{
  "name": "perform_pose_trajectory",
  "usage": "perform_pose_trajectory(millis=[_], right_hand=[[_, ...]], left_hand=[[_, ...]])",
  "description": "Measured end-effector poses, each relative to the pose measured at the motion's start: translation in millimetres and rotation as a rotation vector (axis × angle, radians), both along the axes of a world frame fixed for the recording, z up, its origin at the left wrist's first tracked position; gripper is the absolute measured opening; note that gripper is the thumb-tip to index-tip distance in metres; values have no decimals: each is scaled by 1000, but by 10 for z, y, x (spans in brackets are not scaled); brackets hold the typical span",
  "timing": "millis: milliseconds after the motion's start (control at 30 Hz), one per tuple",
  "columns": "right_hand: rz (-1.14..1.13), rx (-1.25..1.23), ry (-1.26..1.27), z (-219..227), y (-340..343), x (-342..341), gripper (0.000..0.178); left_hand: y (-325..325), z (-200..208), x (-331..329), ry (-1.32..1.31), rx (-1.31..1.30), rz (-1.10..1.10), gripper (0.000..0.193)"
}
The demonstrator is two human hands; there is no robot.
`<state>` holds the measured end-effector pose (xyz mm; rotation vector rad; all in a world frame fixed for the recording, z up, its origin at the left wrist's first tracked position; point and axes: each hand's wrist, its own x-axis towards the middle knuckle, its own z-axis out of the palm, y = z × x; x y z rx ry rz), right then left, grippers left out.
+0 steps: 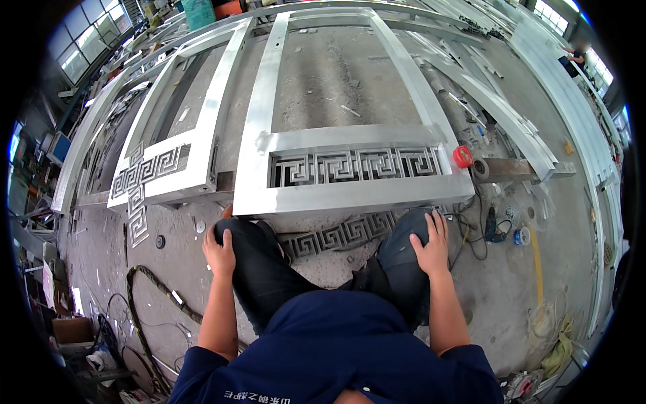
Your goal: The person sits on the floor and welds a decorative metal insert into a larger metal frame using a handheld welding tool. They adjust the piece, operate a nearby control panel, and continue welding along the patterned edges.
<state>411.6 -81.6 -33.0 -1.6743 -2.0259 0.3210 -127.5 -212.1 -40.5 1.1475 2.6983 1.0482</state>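
Observation:
My left hand [219, 252] rests on my left knee, fingers loosely spread and holding nothing. On my right knee lies my right hand [432, 245], fingers apart and also without anything in it. Just ahead of both knees is a silvery metal frame [356, 198] with long side bars running away from me. A grey fretwork panel [321, 165] with square spiral shapes sits inside the slot at its near end. Another fretwork strip [333, 237] lies on the floor between my legs, partly hidden by them. On the frame's right corner is a red round object [463, 156].
A second metal frame [161, 196] stands left, with loose fretwork pieces [137, 180] across its corner. A power drill [495, 227] and cables lie on the floor to the right. A thick hose [153, 276] curves at lower left. Another person [575, 60] is far right.

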Motion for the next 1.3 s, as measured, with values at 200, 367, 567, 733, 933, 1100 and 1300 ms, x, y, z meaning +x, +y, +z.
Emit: perform_pose_trajectory(millis=[200,367,567,733,933,1100,1300], right_hand=[[45,18,-73,151,-69,-7,69],[262,-70,-78,326,-115,-1,63],[570,-101,-220,130,200,2,59],[867,-159,-286,3,621,-112,51],[936,-390,-242,243,895,-109,53],[1037,-607,-212,403,1073,-325,55],[1134,-786,-356,780,826,-709,53]], left_hand=[[-100,271,280,80,-29,-117,65],[-160,498,352,209,-96,-430,47],[230,186,-30,258,-402,-880,47],[542,61,-223,191,-460,-1237,44],[564,206,-442,50,-463,-1379,41],[519,343,-475,-162,-435,-1372,41],[-175,825,-34,-336,-466,-992,36]])
